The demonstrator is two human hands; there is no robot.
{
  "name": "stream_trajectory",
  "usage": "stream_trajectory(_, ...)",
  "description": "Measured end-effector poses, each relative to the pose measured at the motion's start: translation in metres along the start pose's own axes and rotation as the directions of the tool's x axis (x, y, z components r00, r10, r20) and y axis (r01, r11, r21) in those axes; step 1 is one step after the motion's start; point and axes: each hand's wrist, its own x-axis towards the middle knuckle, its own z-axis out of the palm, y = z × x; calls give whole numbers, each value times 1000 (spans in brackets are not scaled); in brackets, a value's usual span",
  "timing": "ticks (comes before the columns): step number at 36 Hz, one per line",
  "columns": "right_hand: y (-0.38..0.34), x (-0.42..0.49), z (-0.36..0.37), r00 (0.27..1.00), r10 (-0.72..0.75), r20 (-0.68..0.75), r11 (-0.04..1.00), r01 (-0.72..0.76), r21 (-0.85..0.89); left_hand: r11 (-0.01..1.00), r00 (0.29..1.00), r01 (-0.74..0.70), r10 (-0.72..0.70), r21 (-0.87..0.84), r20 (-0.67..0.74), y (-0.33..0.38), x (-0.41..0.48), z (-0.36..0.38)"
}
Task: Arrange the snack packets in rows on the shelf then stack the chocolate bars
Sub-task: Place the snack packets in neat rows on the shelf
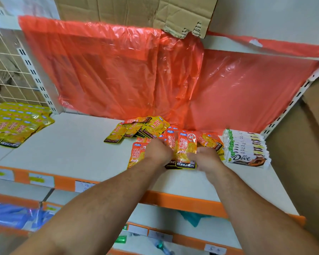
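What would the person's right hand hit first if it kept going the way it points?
The orange-and-yellow foil snack packet the right hand already touches; beyond it, probably the loose pile of similar packets, though depth is unclear.

Red plastic sheet (118,70), torn cardboard (136,11) — wire grid (4,61)

Shelf (72,144): packet rows (17,124) far L; loose packet pile (145,127) ctr, back edge against plastic sheet (118,70). Dove bars (247,148) just R of pile, lined front-to-back. Packet bunch (185,150) at pile front, btwn L hand (157,150) & R hand (204,157). Cardboard (136,11) above sheet.
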Motion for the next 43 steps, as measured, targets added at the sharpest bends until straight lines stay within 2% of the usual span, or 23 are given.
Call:
stream_trajectory(7,-12,-10,35,992,-28,122,997,19,75,987,993,89,-98,-133,-64,-35,-7,-44)
stream_trajectory(14,-53,-40,94,979,-62,194,995,46,85,909,982,164,-188,-384,-25,-93,-1,-94)
stream_trajectory(19,-86,-73,148,973,-97,208,994,84,67,907,981,145,-183,-396,-60,-119,-28,-164)
stream_trajectory(35,-190,-196,353,937,-151,315,987,125,101,877,964,111,-210,-468,-165,-268,-69,-368)
stream_trajectory(43,-228,-223,444,893,-172,415,985,158,68,852,925,138,-293,-505,-241,-332,-79,-442)
